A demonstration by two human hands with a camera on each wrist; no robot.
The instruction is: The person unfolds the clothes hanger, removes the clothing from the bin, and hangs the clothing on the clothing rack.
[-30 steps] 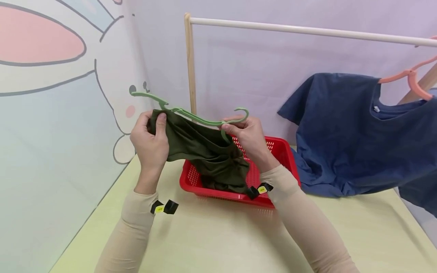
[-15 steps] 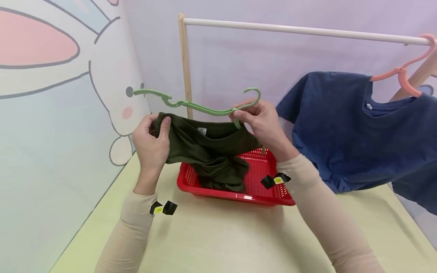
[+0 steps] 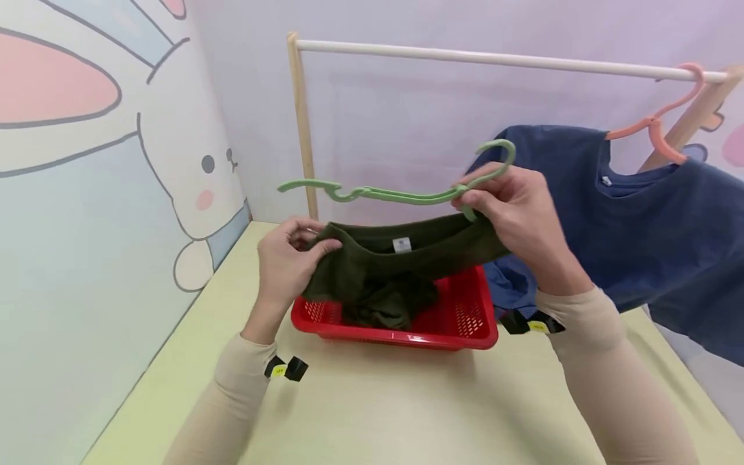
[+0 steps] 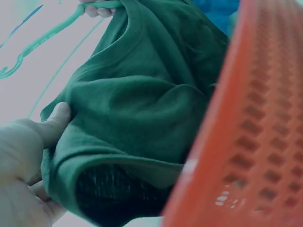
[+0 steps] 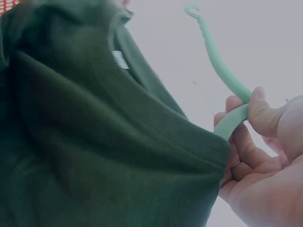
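Observation:
A dark green T-shirt (image 3: 354,268) with a white neck label is stretched between both hands above the red basket (image 3: 401,337), its lower part bunched inside. My left hand (image 3: 285,265) pinches one shoulder between thumb and fingers; the left wrist view shows a sleeve opening below that thumb (image 4: 57,123). With the right hand (image 3: 526,216) I hold a green plastic hanger (image 3: 401,196) near the base of its hook. One hanger arm enters the neckline on the right; the other extends left above the collar, outside the cloth. In the right wrist view, fingers pinch the hanger (image 5: 232,120) beside the collar.
Behind stands a clothes rack with a white rail (image 3: 465,57) and wooden posts. A navy T-shirt (image 3: 662,239) hangs from it at right on a coral hanger (image 3: 657,123). A wall with a cartoon rabbit (image 3: 192,174) borders the pale table (image 3: 372,413) on the left.
Both hands have moved right in the head view, the right one farther, spreading the collar wider. The hanger has moved along with the right hand, and the neck label has come into sight.

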